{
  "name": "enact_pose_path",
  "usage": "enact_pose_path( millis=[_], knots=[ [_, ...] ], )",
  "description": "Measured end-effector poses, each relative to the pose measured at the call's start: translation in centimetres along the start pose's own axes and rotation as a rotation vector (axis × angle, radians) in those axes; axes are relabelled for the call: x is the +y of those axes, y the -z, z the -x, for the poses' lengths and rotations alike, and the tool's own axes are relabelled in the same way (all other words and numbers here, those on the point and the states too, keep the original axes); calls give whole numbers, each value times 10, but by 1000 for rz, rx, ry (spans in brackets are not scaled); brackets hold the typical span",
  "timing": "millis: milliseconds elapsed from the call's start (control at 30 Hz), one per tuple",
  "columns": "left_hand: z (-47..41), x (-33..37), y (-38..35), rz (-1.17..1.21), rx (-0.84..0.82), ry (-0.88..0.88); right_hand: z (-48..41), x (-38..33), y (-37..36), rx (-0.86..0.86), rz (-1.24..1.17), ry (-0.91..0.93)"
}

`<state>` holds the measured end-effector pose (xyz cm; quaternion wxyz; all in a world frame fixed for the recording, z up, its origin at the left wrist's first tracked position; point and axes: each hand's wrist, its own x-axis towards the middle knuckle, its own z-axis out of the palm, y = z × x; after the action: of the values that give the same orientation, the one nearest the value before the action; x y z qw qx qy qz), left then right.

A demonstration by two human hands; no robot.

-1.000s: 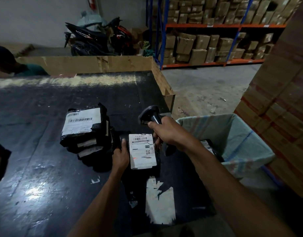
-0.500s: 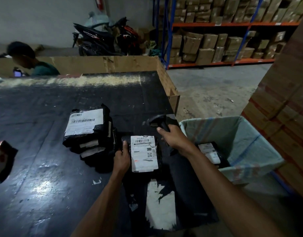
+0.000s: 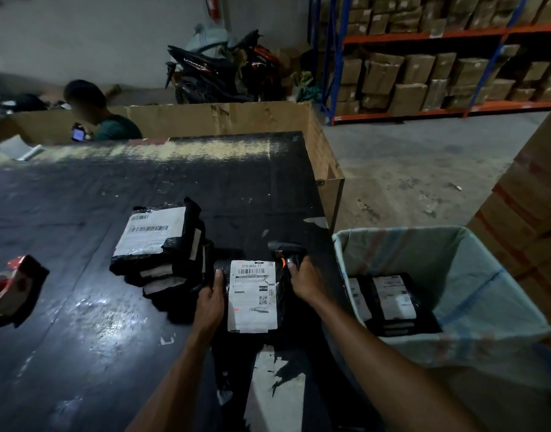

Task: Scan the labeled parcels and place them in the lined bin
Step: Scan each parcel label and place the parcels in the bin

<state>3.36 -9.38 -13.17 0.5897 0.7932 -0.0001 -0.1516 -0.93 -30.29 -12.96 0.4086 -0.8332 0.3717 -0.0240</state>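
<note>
Flat between both hands — black parcel [image 3: 252, 296], white-labelled "310-BAL17".

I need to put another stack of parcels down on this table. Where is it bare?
Bare: the table between the tape dispenser and the parcel stack, and the far stretch beyond the stack. Crowded: the near right corner, where both hands flank the labeled parcel.

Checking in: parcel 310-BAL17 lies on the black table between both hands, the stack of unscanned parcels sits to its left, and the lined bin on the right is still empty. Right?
Not quite. The lined bin is not empty: the head view shows labeled parcels in the bin. The rest stands: parcel 310-BAL17 lies on the black table between the left hand and right hand, the stack to its left.
</note>
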Motion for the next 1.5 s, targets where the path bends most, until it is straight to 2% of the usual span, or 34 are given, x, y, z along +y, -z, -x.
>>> enact_pose_path(
  millis=[133, 233, 300, 367, 433, 467, 600, 700, 767, 833, 1033, 1100, 1167, 1333, 1367, 1500],
  knots=[
    [4, 2, -4, 51, 29, 21, -6, 9, 9, 15, 124, -8],
    [6, 11, -15, 148, 87, 35, -10, 23, 33, 52, 186, 101],
    [5, 30, -36, 168, 125, 46, -18, 28, 56, 19, -12, 180],
    [5, 56, -62, 182, 151, 33, -22, 25, 77, -185, -316, 217],
    [4, 81, -91, 173, 144, 5, -23, 25, 97, -352, -470, 250],
    [0, 89, -112, 178, 126, 7, -25, 29, 112, -376, -514, 255],
    [-14, 113, -177, 224, 46, -5, -48, 57, 164, -251, -665, 250],
    [-21, 120, -227, 192, -30, 60, -76, 95, 198, -187, -709, 197],
    [-23, 121, -257, 58, -49, 37, -95, 126, 213, -148, -726, 140],
    [-24, 115, -276, -148, -56, -87, -108, 159, 222, -131, -744, 39],
    [-26, 58, -290, -657, -303, -404, -151, 249, 178, -172, -633, -208],
    [-28, 41, -287, -818, -324, -488, -162, 257, 156, -204, -555, -247],
    [-26, 37, -285, -872, -313, -543, -167, 255, 136, -255, -518, -246],
    [-29, 32, -287, -898, -239, -547, -169, 243, 83, -312, -437, -328],
    [-29, 30, -288, -897, -233, -557, -169, 246, 76, -305, -382, -353],
    [-28, 30, -289, -894, -225, -571, -168, 251, 71, -389, 105, -435]
  ],
)
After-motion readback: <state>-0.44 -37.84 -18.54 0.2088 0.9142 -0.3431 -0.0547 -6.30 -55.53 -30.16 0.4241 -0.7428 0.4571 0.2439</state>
